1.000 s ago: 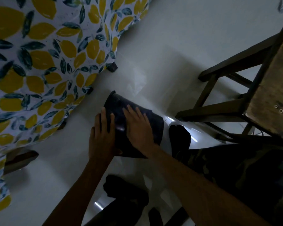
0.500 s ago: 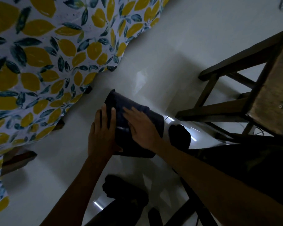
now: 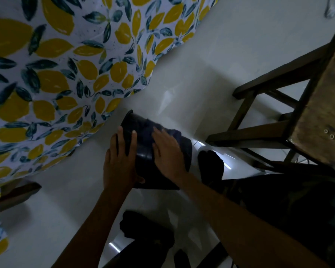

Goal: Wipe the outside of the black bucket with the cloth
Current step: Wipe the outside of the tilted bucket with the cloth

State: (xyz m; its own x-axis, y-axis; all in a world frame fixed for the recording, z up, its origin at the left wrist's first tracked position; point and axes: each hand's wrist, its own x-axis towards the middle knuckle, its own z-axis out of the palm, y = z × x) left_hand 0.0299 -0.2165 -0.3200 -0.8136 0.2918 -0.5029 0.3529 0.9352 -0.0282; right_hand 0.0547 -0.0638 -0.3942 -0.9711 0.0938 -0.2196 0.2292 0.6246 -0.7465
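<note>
The black bucket (image 3: 143, 151) lies tipped on its side on the pale floor, one end toward the upper left. A dark cloth (image 3: 177, 133) is spread over its upper side. My right hand (image 3: 167, 153) presses flat on the cloth with straight fingers. My left hand (image 3: 119, 163) lies against the bucket's left side, fingers straight along the wall and thumb under its near end. Most of the cloth is hidden beneath my right hand.
A lemon-print tablecloth (image 3: 66, 70) hangs at the upper left. A dark wooden chair (image 3: 278, 120) stands at the right, its legs close to the bucket. My feet in dark socks (image 3: 211, 167) rest on the glossy floor (image 3: 211, 64) beside and below the bucket.
My right hand has slid with the cloth a little along the bucket's side. The left hand stays where it was. The view has shifted slightly.
</note>
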